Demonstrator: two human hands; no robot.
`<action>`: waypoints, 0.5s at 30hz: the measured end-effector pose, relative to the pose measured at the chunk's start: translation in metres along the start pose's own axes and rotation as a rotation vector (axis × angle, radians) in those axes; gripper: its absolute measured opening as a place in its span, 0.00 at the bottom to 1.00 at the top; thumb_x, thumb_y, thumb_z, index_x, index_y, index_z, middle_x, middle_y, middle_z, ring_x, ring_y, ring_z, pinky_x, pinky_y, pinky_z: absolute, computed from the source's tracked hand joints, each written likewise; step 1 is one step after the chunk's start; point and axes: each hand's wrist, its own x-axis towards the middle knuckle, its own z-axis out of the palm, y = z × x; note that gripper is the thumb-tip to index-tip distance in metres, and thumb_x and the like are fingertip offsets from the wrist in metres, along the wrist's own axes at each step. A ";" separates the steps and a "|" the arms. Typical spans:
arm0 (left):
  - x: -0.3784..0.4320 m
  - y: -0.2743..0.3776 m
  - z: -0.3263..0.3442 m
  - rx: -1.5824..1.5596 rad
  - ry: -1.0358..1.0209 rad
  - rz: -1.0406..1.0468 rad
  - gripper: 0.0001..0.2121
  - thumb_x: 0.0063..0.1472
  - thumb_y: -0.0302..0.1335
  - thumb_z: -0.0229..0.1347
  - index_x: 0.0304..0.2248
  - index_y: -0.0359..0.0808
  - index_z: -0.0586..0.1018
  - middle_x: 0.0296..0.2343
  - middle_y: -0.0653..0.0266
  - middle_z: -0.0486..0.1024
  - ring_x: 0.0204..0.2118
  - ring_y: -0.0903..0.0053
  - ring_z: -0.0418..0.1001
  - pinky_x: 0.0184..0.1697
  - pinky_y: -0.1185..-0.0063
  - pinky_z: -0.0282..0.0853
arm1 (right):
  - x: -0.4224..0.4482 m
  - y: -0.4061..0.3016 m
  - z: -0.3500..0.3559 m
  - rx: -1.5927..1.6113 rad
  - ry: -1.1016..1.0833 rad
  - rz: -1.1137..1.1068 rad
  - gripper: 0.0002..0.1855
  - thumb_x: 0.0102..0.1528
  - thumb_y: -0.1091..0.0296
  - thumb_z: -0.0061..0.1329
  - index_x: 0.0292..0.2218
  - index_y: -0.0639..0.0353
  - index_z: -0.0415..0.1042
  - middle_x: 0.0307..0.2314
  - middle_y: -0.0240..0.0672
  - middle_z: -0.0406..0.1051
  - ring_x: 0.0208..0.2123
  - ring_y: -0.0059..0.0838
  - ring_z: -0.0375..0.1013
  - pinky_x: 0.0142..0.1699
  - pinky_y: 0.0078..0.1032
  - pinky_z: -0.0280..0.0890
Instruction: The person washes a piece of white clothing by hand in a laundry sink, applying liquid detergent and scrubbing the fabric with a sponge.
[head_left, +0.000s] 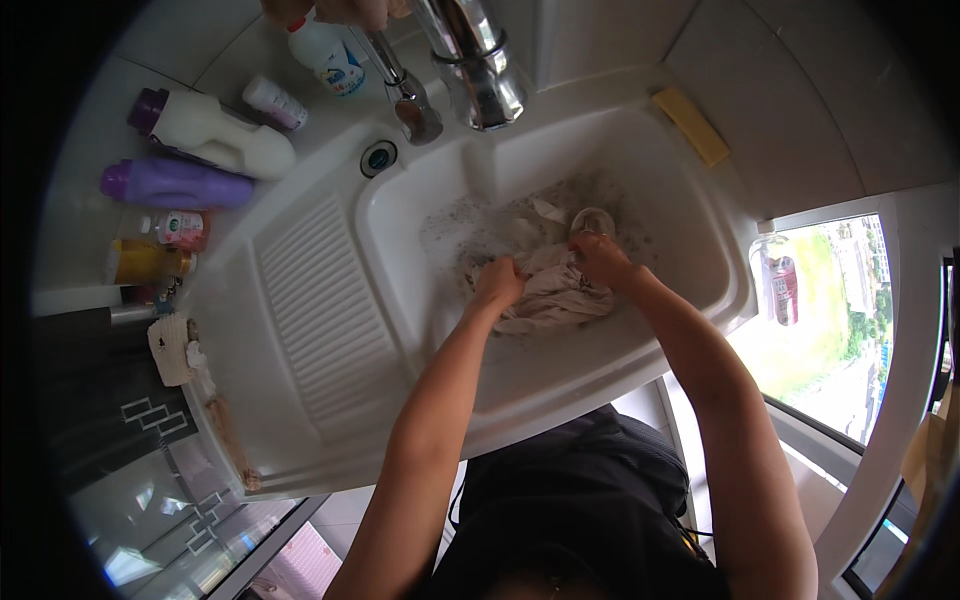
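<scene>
Wet, pale beige fabric (562, 296) lies bunched in the basin of a white laundry sink (420, 277), in sudsy water (465, 225). At the left of the bundle, my left hand (501, 283) grips a fold between thumb and bent fingers. My right hand (606, 261) pinches the cloth at its right upper part, with a rolled, pale fabric edge (592, 221) just beyond the fingers. Both forearms reach over the front rim. Folds hide some of my fingertips.
A chrome faucet (487, 90) overhangs the basin's back. Left of the basin is a ribbed washboard (330, 315). Along the left ledge stand a purple bottle (187, 184), a white jug (225, 135) and several others. A yellow bar (691, 126) rests on the back-right rim, near a window (825, 300).
</scene>
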 end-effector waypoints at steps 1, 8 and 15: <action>-0.002 -0.003 -0.002 -0.006 0.033 0.018 0.10 0.56 0.30 0.54 0.31 0.32 0.70 0.24 0.56 0.72 0.28 0.67 0.71 0.29 0.70 0.65 | 0.003 -0.002 0.004 -0.057 -0.062 -0.001 0.13 0.45 0.64 0.51 0.34 0.57 0.73 0.35 0.43 0.71 0.38 0.40 0.71 0.41 0.38 0.66; -0.022 -0.009 -0.034 -0.448 0.282 0.343 0.05 0.60 0.26 0.46 0.28 0.36 0.64 0.18 0.71 0.59 0.23 0.82 0.57 0.29 0.80 0.57 | -0.011 0.018 -0.003 -0.293 -0.278 0.112 0.20 0.46 0.59 0.50 0.42 0.53 0.69 0.37 0.42 0.70 0.42 0.40 0.69 0.46 0.37 0.64; -0.055 0.027 -0.077 -0.842 0.034 0.323 0.05 0.63 0.31 0.45 0.30 0.42 0.64 0.20 0.77 0.60 0.24 0.89 0.56 0.27 0.87 0.55 | -0.010 -0.003 -0.015 0.169 -0.057 -0.116 0.25 0.42 0.61 0.53 0.43 0.56 0.68 0.40 0.43 0.70 0.44 0.42 0.68 0.47 0.33 0.63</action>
